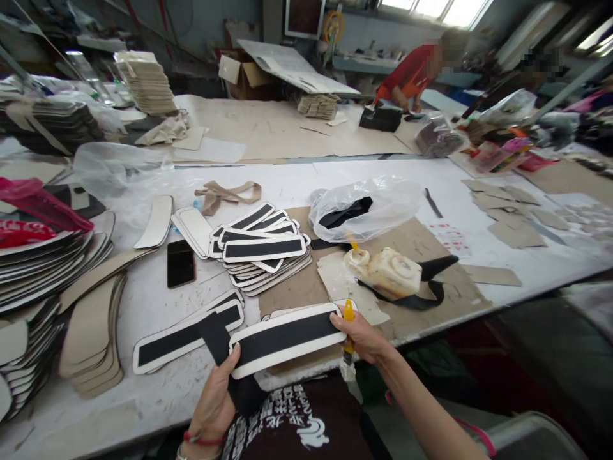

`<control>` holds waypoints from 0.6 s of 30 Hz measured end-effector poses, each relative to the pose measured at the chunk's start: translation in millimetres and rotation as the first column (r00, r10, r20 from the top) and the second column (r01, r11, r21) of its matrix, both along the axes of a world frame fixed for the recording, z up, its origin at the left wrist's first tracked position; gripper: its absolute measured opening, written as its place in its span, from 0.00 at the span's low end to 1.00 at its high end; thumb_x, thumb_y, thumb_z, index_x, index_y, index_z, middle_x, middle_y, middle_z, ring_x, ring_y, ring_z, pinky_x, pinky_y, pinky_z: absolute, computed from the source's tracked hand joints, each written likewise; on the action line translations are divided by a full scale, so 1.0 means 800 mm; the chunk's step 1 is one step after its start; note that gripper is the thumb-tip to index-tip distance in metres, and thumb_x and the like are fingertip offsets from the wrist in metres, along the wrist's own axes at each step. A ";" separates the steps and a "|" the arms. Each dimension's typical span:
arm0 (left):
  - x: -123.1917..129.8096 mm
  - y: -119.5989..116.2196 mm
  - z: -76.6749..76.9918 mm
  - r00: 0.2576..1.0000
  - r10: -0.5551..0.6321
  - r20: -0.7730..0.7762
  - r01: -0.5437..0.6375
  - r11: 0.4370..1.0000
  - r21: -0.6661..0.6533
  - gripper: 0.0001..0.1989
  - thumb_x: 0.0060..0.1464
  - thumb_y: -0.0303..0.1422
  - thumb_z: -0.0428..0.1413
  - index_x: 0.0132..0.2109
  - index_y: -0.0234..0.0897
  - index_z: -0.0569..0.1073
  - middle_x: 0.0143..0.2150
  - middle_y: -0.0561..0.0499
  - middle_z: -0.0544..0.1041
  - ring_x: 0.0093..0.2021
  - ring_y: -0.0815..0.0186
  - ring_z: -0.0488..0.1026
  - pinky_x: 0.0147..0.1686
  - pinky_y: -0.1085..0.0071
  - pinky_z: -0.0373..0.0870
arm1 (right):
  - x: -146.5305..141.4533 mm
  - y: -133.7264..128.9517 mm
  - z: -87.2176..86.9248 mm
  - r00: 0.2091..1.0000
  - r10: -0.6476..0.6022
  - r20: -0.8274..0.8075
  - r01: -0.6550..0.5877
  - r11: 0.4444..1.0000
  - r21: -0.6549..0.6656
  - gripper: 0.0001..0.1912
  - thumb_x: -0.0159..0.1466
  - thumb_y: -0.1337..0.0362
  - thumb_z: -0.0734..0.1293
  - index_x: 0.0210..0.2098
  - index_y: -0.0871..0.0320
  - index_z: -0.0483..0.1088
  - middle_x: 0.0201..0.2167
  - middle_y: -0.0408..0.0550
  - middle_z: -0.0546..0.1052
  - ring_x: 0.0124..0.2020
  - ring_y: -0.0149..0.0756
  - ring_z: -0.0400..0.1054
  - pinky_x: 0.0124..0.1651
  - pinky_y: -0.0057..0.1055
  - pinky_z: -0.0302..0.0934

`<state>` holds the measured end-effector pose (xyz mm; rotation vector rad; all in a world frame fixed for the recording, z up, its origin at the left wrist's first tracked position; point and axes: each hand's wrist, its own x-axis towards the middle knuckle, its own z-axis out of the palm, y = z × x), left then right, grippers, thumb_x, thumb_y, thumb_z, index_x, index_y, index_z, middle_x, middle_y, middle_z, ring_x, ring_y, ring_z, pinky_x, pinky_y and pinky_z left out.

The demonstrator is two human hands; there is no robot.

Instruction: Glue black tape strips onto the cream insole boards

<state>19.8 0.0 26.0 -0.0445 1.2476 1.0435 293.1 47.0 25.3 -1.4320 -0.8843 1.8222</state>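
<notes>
A long white panel with rounded ends and a black strip along its middle (287, 338) is held between both hands near the table's front edge. My left hand (218, 393) pinches its left end, where a loose black strip (218, 335) also hangs. My right hand (364, 335) grips the right end, thumb on top, and keeps a yellow-handled brush (348, 310) in its fingers, bristles down. Left of the held panel lie similar panels (163, 348). Beyond them rises a pile of black-striped panels (263, 249). A glue-stained plastic container (390, 271) lies on cardboard to the right.
A phone (181, 264) rests left of the pile. Stacks of curved beige pieces (90, 345) fill the left side. Behind the pile are a clear plastic bag with black material (364, 207) and a beige strap (227, 195). Across the table a person in red (412, 70) bends over.
</notes>
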 end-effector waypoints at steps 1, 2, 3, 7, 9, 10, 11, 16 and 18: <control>0.000 0.002 -0.002 1.000 -0.001 0.001 0.001 1.000 -0.010 0.24 0.47 0.32 0.60 0.52 0.36 0.68 0.44 0.43 0.76 0.45 0.54 0.73 0.46 0.57 0.70 | -0.001 0.003 -0.002 1.000 -0.006 -0.027 0.005 1.000 -0.016 0.19 0.53 0.48 0.66 0.30 0.57 0.59 0.19 0.35 0.56 0.17 0.21 0.44 0.18 0.20 0.40; -0.001 0.004 -0.003 1.000 0.000 -0.012 0.000 1.000 -0.022 0.24 0.46 0.33 0.60 0.52 0.35 0.68 0.44 0.43 0.76 0.45 0.54 0.73 0.46 0.56 0.70 | -0.003 0.006 -0.003 1.000 -0.010 -0.029 0.010 1.000 -0.024 0.20 0.54 0.48 0.65 0.29 0.58 0.58 0.19 0.35 0.56 0.17 0.21 0.44 0.18 0.20 0.40; -0.003 0.008 -0.004 0.999 0.000 -0.032 -0.001 1.000 -0.032 0.24 0.46 0.33 0.60 0.52 0.35 0.68 0.43 0.42 0.76 0.45 0.53 0.72 0.47 0.56 0.70 | -0.004 0.011 -0.005 1.000 -0.009 -0.016 0.009 1.000 -0.030 0.20 0.54 0.48 0.65 0.28 0.58 0.58 0.19 0.35 0.55 0.17 0.20 0.44 0.17 0.20 0.39; -0.017 0.033 0.003 0.996 0.023 -0.080 -0.023 1.000 0.003 0.22 0.47 0.35 0.60 0.50 0.33 0.70 0.43 0.42 0.77 0.47 0.54 0.71 0.49 0.57 0.67 | -0.015 0.046 -0.005 0.997 0.026 0.070 -0.024 0.999 -0.033 0.21 0.54 0.46 0.63 0.25 0.57 0.54 0.17 0.34 0.53 0.16 0.20 0.43 0.17 0.21 0.39; -0.026 0.050 0.011 0.992 0.055 -0.110 -0.056 0.998 -0.005 0.20 0.49 0.35 0.58 0.49 0.34 0.69 0.42 0.44 0.77 0.47 0.57 0.71 0.51 0.61 0.66 | -0.024 0.072 -0.001 0.993 0.026 0.111 -0.026 1.000 -0.001 0.22 0.54 0.45 0.62 0.25 0.57 0.54 0.16 0.33 0.52 0.15 0.20 0.43 0.18 0.21 0.38; -0.031 0.059 0.015 0.988 0.058 -0.143 -0.060 0.998 -0.008 0.19 0.49 0.35 0.58 0.49 0.34 0.69 0.41 0.45 0.77 0.47 0.59 0.71 0.51 0.62 0.66 | -0.029 0.086 0.002 0.990 0.013 0.138 -0.017 0.999 0.027 0.22 0.54 0.45 0.62 0.25 0.56 0.53 0.16 0.33 0.52 0.15 0.21 0.43 0.18 0.21 0.38; -0.036 0.070 0.020 0.982 0.043 -0.183 -0.044 0.999 -0.004 0.18 0.49 0.34 0.58 0.48 0.34 0.70 0.40 0.45 0.77 0.47 0.60 0.72 0.51 0.64 0.66 | -0.034 0.102 0.004 0.986 -0.007 0.168 -0.004 0.998 0.063 0.21 0.54 0.45 0.61 0.24 0.56 0.53 0.15 0.33 0.52 0.15 0.21 0.44 0.18 0.22 0.39; -0.057 0.144 0.047 0.881 -0.145 -0.450 0.162 0.987 0.000 0.14 0.48 0.35 0.58 0.42 0.31 0.73 0.30 0.47 0.78 0.38 0.60 0.75 0.46 0.65 0.68 | -0.059 0.185 0.019 0.910 -0.113 0.399 -0.021 0.949 0.316 0.18 0.59 0.49 0.56 0.22 0.55 0.53 0.15 0.36 0.54 0.16 0.26 0.50 0.19 0.25 0.46; -0.064 0.181 0.052 0.784 -0.153 -0.601 0.162 0.986 -0.040 0.14 0.48 0.37 0.57 0.39 0.31 0.74 0.22 0.49 0.75 0.32 0.58 0.74 0.43 0.62 0.70 | -0.061 0.210 0.025 0.825 -0.216 0.523 -0.038 0.901 0.432 0.17 0.61 0.52 0.54 0.22 0.56 0.55 0.17 0.39 0.58 0.20 0.28 0.54 0.24 0.26 0.50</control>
